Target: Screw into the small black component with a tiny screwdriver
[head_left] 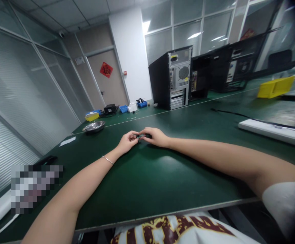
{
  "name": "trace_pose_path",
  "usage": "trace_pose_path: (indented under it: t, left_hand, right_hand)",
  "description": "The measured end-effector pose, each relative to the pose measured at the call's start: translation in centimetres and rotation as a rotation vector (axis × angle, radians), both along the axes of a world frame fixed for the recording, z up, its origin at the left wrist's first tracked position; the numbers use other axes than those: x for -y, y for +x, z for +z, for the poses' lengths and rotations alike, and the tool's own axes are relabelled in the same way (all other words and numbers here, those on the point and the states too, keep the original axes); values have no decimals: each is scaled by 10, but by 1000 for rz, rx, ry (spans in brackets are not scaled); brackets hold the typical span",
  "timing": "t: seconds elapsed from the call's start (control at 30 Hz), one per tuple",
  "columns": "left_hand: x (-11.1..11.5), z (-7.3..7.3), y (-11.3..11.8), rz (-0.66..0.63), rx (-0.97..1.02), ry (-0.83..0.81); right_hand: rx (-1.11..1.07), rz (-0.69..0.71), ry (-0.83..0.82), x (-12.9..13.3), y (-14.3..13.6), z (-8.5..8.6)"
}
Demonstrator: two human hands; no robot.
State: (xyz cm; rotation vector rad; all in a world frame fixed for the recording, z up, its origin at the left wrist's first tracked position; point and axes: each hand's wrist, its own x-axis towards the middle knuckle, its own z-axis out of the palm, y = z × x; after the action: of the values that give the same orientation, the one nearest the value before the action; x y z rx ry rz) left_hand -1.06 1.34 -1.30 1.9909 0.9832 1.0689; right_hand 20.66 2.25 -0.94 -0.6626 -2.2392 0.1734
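Above the middle of the green table, my two hands meet at the fingertips. My left hand (127, 141) is closed, pinching a small dark part (138, 137) too small to make out. My right hand (157, 137) is closed around what looks like a small screwdriver (148, 136), with a thin pale shaft and a dark handle partly hidden by the fingers. Its shaft points left and reaches the part in my left fingertips. Whether the tip touches the part or sits in it, I cannot tell.
A metal bowl (94, 126) stands at the left back, near small blue and yellow trays (92, 117). Black computer cases (160, 79) line the back. On the right are a white power strip (274, 132) with a black cable and a yellow bin (276, 87).
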Motion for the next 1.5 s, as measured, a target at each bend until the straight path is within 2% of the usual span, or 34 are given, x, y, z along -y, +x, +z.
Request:
trace_pose_path:
  t: [0.3,0.53,0.77,0.93,1.13,1.5]
  left_hand:
    - [4,4,2,-4,-18,-20]
    - [-1,0,2,46,115,-95]
    - [2,5,1,74,-12,-7]
    - [4,6,0,70,-73,35]
    - [4,5,-2,46,-167,192]
    - [3,4,-4,18,-123,103]
  right_hand:
    - [27,-185,-98,0,-1,2]
    - [130,-262,-132,0,-2,4]
    - [193,-306,-115,1,-2,5]
    - [214,-300,-92,2,-2,4]
    - [189,-263,-81,0,-2,2]
    - [154,-153,-89,-2,1,3]
